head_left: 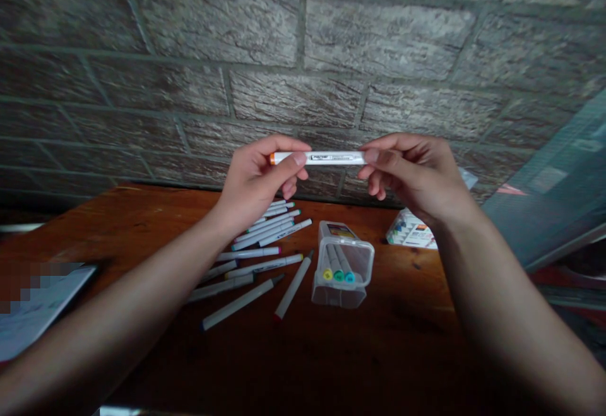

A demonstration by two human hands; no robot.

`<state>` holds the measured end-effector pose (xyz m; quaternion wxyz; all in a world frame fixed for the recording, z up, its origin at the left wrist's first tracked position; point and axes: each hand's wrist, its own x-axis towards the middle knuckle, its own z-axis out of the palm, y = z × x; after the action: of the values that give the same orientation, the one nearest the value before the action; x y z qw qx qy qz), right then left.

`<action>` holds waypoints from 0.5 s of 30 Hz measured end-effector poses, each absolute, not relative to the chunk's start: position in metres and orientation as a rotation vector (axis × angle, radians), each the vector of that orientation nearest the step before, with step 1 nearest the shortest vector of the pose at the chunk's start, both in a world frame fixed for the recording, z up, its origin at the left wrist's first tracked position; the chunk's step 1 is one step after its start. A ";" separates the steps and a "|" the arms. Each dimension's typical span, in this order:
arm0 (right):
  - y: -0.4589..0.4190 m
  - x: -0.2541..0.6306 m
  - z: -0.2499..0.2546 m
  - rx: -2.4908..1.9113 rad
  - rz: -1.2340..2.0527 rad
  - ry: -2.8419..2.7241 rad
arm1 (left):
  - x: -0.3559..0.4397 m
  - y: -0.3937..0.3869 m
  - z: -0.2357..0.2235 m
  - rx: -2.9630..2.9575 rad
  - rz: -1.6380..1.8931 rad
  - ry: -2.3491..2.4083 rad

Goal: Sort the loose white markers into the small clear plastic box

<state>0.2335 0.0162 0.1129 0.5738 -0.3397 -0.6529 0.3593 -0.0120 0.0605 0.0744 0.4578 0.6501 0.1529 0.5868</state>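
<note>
A white marker with an orange end (331, 158) is held level above the table, its printed side facing me. My left hand (265, 173) pinches it near the orange end between thumb and fingers. At the other end my right hand (411, 166) grips it the same way, covering that tip. Below, a clear plastic case (339, 293) holds three markers with yellow, green and blue ends (338, 274). Left of the case, several white markers (265, 264) with variously coloured ends lie loose on the wooden table (398, 327).
A stone-block wall (293, 31) rises behind the table. Behind my right forearm sits a clear-and-white package (411, 231). A flat, pale-surfaced object (52, 309), partly pixelated, lies at the left. A bluish mesh-like panel (563, 182) stands on the right.
</note>
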 end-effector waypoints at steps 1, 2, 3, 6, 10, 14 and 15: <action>0.017 0.234 0.113 -0.789 0.848 -1.523 | -0.012 0.060 0.075 1.593 1.436 0.374; 0.017 0.235 0.113 -0.783 0.856 -1.519 | -0.011 0.060 0.075 1.587 1.427 0.374; 0.017 0.235 0.113 -0.779 0.861 -1.517 | -0.011 0.059 0.076 1.583 1.421 0.373; 0.018 0.236 0.113 -0.776 0.852 -1.531 | -0.010 0.059 0.075 1.575 1.412 0.368; 0.019 0.235 0.112 -0.772 0.826 -1.557 | -0.011 0.060 0.073 1.597 1.402 0.385; 0.019 0.236 0.111 -0.786 0.859 -1.559 | -0.012 0.061 0.071 1.655 1.414 0.425; 0.019 0.236 0.111 -0.786 0.874 -1.559 | -0.013 0.061 0.071 1.648 1.415 0.432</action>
<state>0.2364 0.0188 0.1114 0.5601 -0.3334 -0.6615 0.3709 -0.0125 0.0610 0.0710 0.4473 0.6655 0.1746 0.5714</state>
